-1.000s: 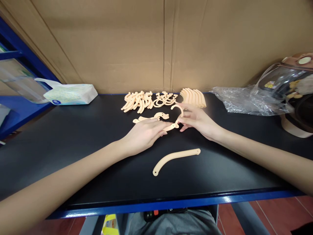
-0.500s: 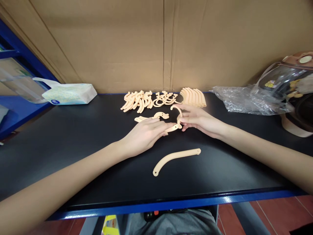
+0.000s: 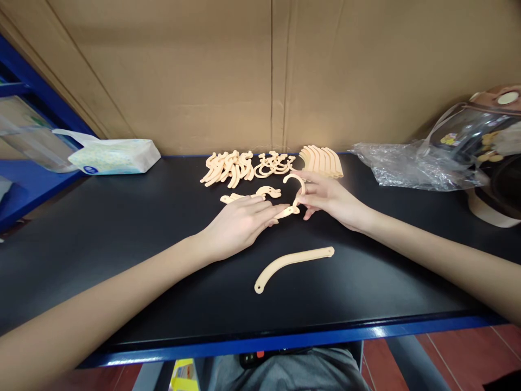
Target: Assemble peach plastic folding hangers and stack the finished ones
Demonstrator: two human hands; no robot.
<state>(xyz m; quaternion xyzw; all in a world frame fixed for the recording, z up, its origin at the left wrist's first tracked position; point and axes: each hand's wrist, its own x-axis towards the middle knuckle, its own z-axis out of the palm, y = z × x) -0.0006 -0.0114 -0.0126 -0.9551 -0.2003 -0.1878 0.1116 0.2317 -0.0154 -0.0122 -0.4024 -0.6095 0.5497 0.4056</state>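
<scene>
My right hand (image 3: 331, 202) grips a cream plastic hook (image 3: 302, 187) between thumb and fingers, its curve upward. At its lower end the hook meets a short cream plastic piece (image 3: 287, 212); whether they are joined I cannot tell. My left hand (image 3: 240, 225) has its fingers closed over that short piece and hides much of it. Just beyond the left fingers lie a small curved piece (image 3: 268, 191) and another flat piece (image 3: 230, 199), partly covered by the hand. Nearer me, a long bent cream strip (image 3: 291, 259) with holes at its ends rests on the black table (image 3: 171, 309).
At the back are a pile of short curved pieces (image 3: 228, 167), a heap of hooks (image 3: 273, 164) and a row of long strips (image 3: 321, 161). A tissue pack (image 3: 116, 156) lies left. A clear plastic bag (image 3: 407, 165) and a large bottle (image 3: 499, 157) stand right.
The hook in my right hand has turned slightly, showing more of its curve. Both hands stay almost in place, and the pieces on the table look the same.
</scene>
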